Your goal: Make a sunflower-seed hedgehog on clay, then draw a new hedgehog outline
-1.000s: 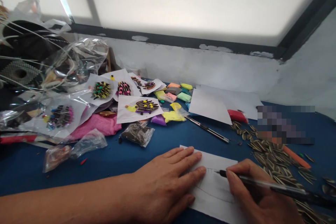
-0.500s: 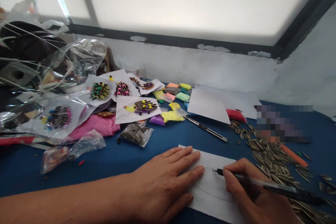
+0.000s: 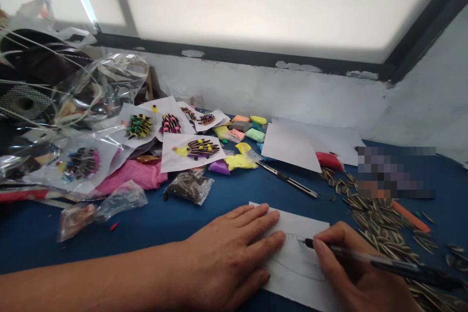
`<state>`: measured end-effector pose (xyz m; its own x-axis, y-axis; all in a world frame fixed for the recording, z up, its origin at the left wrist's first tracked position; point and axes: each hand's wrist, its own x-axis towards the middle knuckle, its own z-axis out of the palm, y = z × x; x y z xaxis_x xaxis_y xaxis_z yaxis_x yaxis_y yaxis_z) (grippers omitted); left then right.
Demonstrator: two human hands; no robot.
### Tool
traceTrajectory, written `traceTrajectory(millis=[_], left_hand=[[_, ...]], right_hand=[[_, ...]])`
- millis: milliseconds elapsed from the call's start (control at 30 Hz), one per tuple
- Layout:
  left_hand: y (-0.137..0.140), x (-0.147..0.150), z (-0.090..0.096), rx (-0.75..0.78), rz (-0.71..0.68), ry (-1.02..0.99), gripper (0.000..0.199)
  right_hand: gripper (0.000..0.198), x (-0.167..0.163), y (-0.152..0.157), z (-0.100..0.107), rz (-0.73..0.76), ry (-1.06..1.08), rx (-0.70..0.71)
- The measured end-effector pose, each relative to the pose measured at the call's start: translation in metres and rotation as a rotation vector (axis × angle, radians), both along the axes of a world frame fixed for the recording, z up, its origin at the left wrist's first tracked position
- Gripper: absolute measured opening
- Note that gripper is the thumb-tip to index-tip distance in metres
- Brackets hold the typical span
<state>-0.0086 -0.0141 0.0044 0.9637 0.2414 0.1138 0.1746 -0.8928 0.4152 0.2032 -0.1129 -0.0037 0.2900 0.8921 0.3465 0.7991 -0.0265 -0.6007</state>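
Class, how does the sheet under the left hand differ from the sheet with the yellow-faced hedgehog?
The drawing sheet shows only thin lines where visible, while the hedgehog sheet carries yellow, purple and dark pieces. The left hand rests on the drawing sheet; no hand touches the hedgehog sheet. Both are white paper.

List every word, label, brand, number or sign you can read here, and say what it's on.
No readable text anywhere.
Sheet under the left hand: drawn curves and short strokes, no legible words.
Pen in the right hand: no legible marking.
Cutter: none legible.
Patch at right: pixelated, unreadable.
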Motion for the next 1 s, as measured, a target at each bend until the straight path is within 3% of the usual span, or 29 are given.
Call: traceTrajectory(millis=[200, 367, 1000], left_hand=[[0.000, 0.000, -0.001, -0.015, 0.000, -0.015, 0.052], [0.000, -0.001, -0.002, -0.018, 0.001, -0.035, 0.052], [0.000, 0.000, -0.001, 0.001, 0.004, -0.017, 0.052]], right_hand=[[0.022, 0.014, 0.001, 0.011, 0.138, -0.046, -0.035], [0.022, 0.019, 0.002, 0.010, 0.144, -0.064, -0.046], [0.023, 0.000, 0.000, 0.002, -0.026, -0.030, 0.014]])
